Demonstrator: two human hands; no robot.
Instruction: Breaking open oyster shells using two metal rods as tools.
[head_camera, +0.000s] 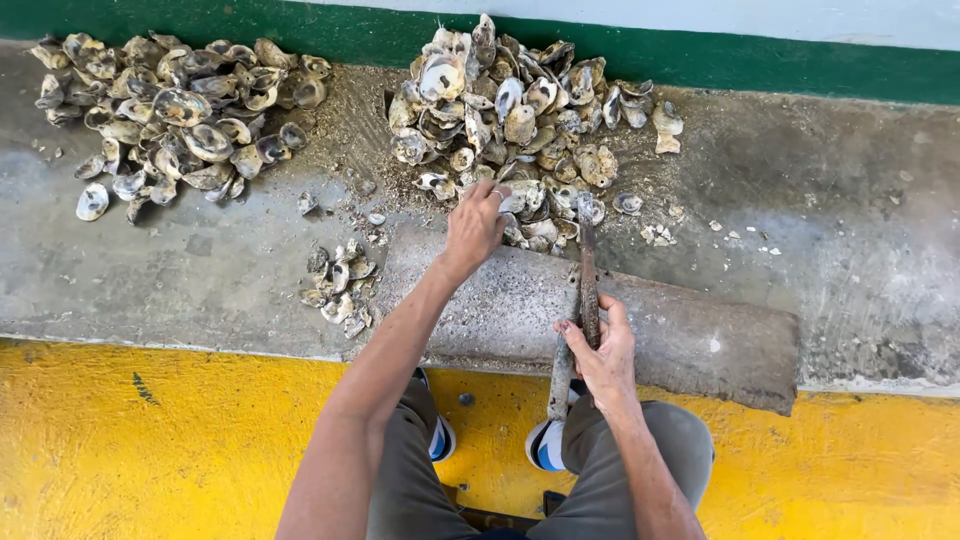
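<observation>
Left hand (474, 228) stretched forward to the centre of the frame, fingers curled down onto the near edge of the middle shell pile (520, 120), closing around a pale oyster shell (513, 202) at the fingertips; a ring on one finger. Grip on that shell only partly visible, so hard to say how firm. Right hand (600, 350) lower and right of centre, wrapped shut around a rusty metal tool (587, 270), a long flat bar pointing up toward the pile, its tip just short of the shells. A second greyish handle (561, 375) slanting down from the same fist toward the lower middle; whether one piece with the bar or separate, cannot tell. Both hands over a worn grey slab (690, 335) lying aslant across the concrete ledge (860, 230). In the upper left of the frame, a second, larger heap of shells (170, 110), well apart from the middle pile. Between them and nearer, a small cluster of shells (338, 285) just left of the slab, with loose fragments scattered around. Green painted band (250, 25) along the top edge, yellow floor (150, 450) across the bottom. Knees in grey-green trousers (410, 470) and blue-and-white shoes (547, 445) at lower centre.
</observation>
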